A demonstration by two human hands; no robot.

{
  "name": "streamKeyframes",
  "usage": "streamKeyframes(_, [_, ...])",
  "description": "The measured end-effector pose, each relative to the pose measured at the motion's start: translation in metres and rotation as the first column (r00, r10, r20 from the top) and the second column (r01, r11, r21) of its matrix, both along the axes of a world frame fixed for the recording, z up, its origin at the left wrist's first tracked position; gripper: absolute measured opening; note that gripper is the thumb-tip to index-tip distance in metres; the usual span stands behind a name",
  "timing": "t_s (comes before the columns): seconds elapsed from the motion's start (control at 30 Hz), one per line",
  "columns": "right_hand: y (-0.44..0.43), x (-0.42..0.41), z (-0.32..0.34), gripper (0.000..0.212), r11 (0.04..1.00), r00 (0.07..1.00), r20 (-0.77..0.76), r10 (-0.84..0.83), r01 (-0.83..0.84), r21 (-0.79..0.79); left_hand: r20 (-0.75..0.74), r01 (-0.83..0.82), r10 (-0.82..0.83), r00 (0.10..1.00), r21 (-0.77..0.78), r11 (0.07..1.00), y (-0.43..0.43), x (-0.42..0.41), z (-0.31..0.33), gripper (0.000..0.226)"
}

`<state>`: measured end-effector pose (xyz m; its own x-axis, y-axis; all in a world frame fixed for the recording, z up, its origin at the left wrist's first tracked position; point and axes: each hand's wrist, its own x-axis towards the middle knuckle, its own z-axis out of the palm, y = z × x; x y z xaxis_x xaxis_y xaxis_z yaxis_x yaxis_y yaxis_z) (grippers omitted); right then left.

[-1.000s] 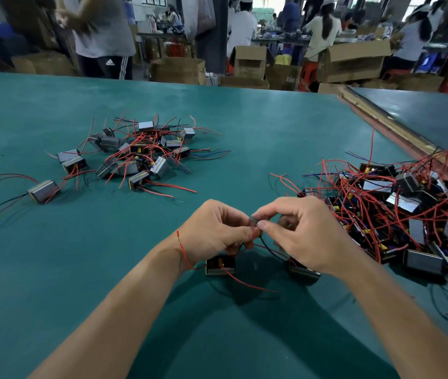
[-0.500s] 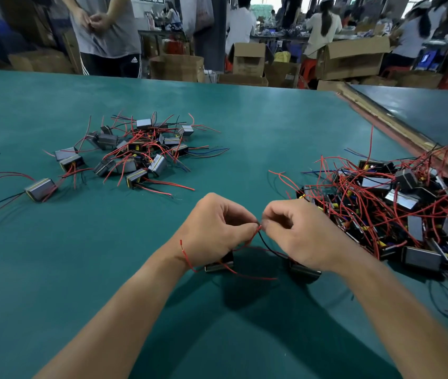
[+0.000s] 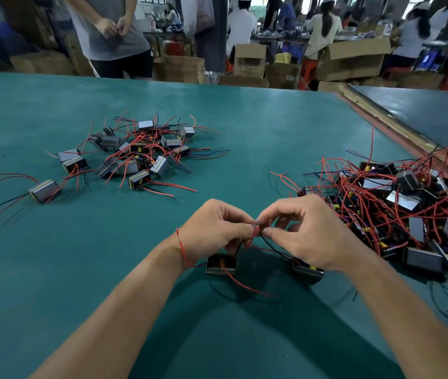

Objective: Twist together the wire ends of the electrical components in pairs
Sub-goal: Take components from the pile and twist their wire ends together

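Pinching two wire ends together over a green table.
Head view: the left hand pinches a red wire between thumb and forefinger, and the right hand pinches a black wire, fingertips meeting. Under the hands two small blocks, one left, one right, lie on the table. A big tangled heap sits to the right; a smaller heap lies well apart, far left.

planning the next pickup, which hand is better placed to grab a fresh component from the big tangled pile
Right, probably. The right hand sits just beside the tangled pile, while the left hand would have to reach across the right one. Both hands now pinch the wire ends.
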<state>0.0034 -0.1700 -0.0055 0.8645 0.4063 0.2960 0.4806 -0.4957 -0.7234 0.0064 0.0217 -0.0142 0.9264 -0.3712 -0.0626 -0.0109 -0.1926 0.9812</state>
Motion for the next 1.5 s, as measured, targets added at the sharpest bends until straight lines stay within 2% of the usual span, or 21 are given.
streamKeyframes(0.17, [0.001, 0.002, -0.003, 0.022, 0.998, 0.993, 0.098, -0.065, 0.065, 0.005, 0.007, 0.018, -0.019, 1.000, 0.021, 1.000, 0.003, 0.002, 0.001, 0.011])
streamKeyframes(0.3, [0.002, 0.001, -0.003, 0.021, 0.996, 0.992, 0.108, -0.058, 0.065, -0.063, 0.019, 0.018, -0.018, 1.000, 0.020, 1.000, 0.003, 0.001, 0.000, 0.014])
streamKeyframes(0.4, [0.002, 0.002, -0.003, 0.018, 0.988, 0.995, 0.091, -0.042, 0.054, -0.142, 0.103, -0.006, 0.000, 0.995, 0.063, 0.998, 0.002, -0.001, -0.003, 0.016])
streamKeyframes(0.5, [0.003, 0.002, -0.002, 0.019, 0.978, 0.998, 0.015, -0.063, 0.065, -0.200, 0.343, -0.086, 0.013, 0.939, 0.200, 0.976, 0.000, -0.003, -0.006, 0.014])
streamKeyframes(0.57, [0.006, 0.001, -0.001, 0.023, 0.977, 0.996, -0.055, -0.073, 0.060, -0.204, 0.541, -0.185, -0.008, 0.841, 0.302, 0.935, -0.003, -0.005, -0.007, 0.013])
streamKeyframes(0.67, [0.008, -0.001, 0.001, 0.029, 0.992, 0.949, -0.298, -0.102, 0.076, -0.098, 0.726, -0.284, -0.082, 0.683, 0.367, 0.886, -0.005, -0.008, -0.006, 0.011])
streamKeyframes(0.73, [0.007, -0.003, 0.002, 0.030, 0.995, 0.880, -0.467, -0.090, 0.097, -0.009, 0.755, -0.307, -0.094, 0.649, 0.373, 0.876, -0.006, -0.009, -0.007, 0.011])
streamKeyframes(0.8, [0.007, -0.002, 0.001, 0.029, 0.992, 0.859, -0.508, -0.071, 0.114, 0.054, 0.694, -0.279, -0.041, 0.719, 0.342, 0.897, -0.006, -0.009, -0.007, 0.012])
streamKeyframes(0.83, [0.009, -0.002, 0.001, 0.028, 0.990, 0.883, -0.463, -0.076, 0.121, 0.068, 0.628, -0.251, -0.003, 0.779, 0.316, 0.915, -0.006, -0.008, -0.007, 0.012])
streamKeyframes(0.93, [0.011, -0.001, -0.001, 0.022, 0.992, 0.985, -0.117, -0.127, 0.128, 0.002, 0.326, -0.133, 0.073, 0.943, 0.167, 0.977, -0.003, -0.003, -0.005, 0.018])
streamKeyframes(1.03, [0.006, -0.001, 0.000, 0.025, 0.994, 0.994, 0.075, -0.077, 0.082, -0.072, 0.106, -0.065, 0.062, 0.992, 0.028, 0.997, -0.002, -0.003, -0.002, 0.020])
streamKeyframes(1.23, [0.001, 0.000, 0.000, 0.021, 0.996, 0.982, 0.165, -0.094, 0.094, 0.007, -0.003, 0.014, -0.015, 1.000, -0.020, 1.000, 0.000, 0.000, 0.001, 0.015])
streamKeyframes(1.5, [0.000, 0.001, -0.002, 0.012, 0.995, 0.986, 0.152, -0.071, 0.079, -0.052, 0.015, 0.003, -0.003, 1.000, -0.013, 1.000, 0.002, 0.001, 0.000, 0.018])
